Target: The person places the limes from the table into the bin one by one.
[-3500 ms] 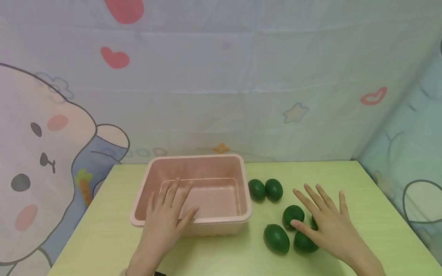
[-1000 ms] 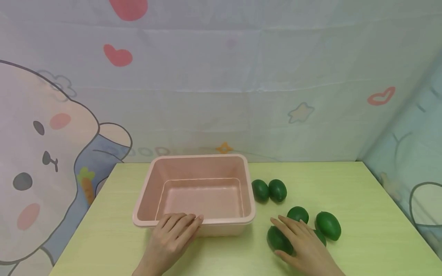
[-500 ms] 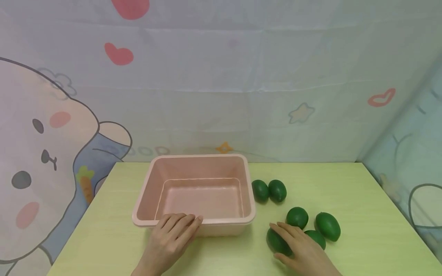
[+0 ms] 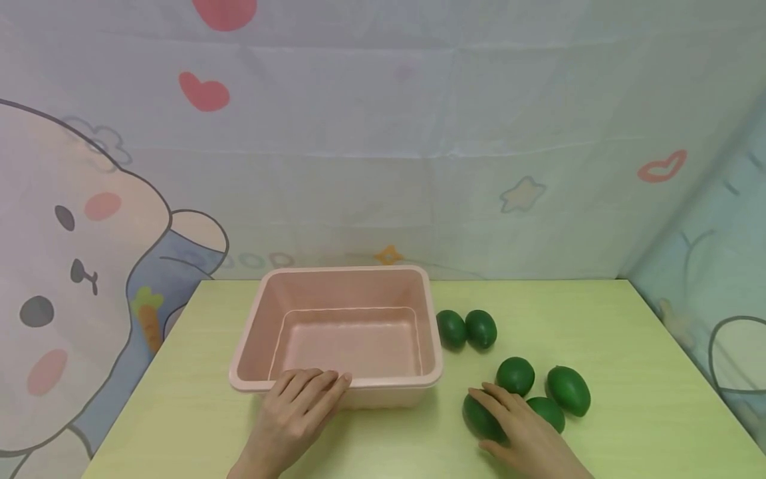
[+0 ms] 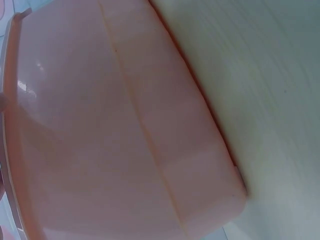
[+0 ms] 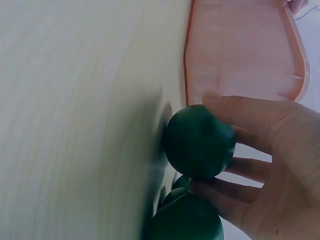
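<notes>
A pink plastic basin (image 4: 389,398) stands on the table, its inside bare. My left hand (image 4: 292,418) holds the basin's front rim, fingers bent over the edge; the left wrist view shows mainly the basin's outer wall (image 5: 90,125). To the right, my right hand (image 4: 522,429) grips a dark green lime (image 4: 481,419), with thumb on one side and fingers on the other. In the right wrist view this lime (image 6: 197,142) sits low, close to the tabletop. Several more limes lie nearby, one round lime (image 4: 515,376) just beyond the fingers.
Two limes (image 4: 466,329) rest side by side against the basin's right side. Right of the right hand lie another lime (image 4: 568,391) and a partly covered lime (image 4: 547,414). Behind the pale yellow table (image 4: 634,412) hangs a printed cloth (image 4: 359,133).
Since the earliest frame, the left hand has come back from over the basin onto its front rim. The right hand has moved left and down onto the front lime; barely any motion lately.
</notes>
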A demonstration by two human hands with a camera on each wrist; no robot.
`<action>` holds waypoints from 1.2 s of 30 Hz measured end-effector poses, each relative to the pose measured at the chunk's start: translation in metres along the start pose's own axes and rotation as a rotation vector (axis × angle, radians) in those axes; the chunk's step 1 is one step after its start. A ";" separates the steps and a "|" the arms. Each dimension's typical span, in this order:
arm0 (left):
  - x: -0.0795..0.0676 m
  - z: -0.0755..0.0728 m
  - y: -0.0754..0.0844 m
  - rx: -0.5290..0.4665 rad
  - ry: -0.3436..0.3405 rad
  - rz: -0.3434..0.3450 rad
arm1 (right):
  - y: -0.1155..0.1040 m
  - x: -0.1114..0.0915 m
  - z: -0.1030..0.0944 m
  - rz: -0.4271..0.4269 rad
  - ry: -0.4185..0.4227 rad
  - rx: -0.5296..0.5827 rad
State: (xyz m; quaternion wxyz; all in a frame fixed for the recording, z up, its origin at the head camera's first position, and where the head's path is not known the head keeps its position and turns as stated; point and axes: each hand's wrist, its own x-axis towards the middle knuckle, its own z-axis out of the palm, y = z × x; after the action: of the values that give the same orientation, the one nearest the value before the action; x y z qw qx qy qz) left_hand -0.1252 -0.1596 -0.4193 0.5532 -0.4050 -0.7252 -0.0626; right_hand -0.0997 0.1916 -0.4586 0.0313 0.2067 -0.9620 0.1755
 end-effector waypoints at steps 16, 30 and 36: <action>0.009 -0.003 -0.001 0.003 0.030 0.023 | -0.002 0.003 0.001 0.087 -0.062 0.046; 0.009 -0.003 -0.001 0.003 0.029 0.021 | -0.002 0.006 0.000 0.063 -0.060 0.009; 0.009 -0.003 -0.001 0.005 0.038 0.023 | -0.002 0.005 0.001 0.074 -0.065 0.010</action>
State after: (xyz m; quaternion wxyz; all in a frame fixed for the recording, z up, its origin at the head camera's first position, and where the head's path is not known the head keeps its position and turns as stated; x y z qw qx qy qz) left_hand -0.1238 -0.1571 -0.4099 0.5686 -0.4108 -0.7100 -0.0622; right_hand -0.1036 0.1879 -0.4578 -0.0073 0.1766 -0.9686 0.1747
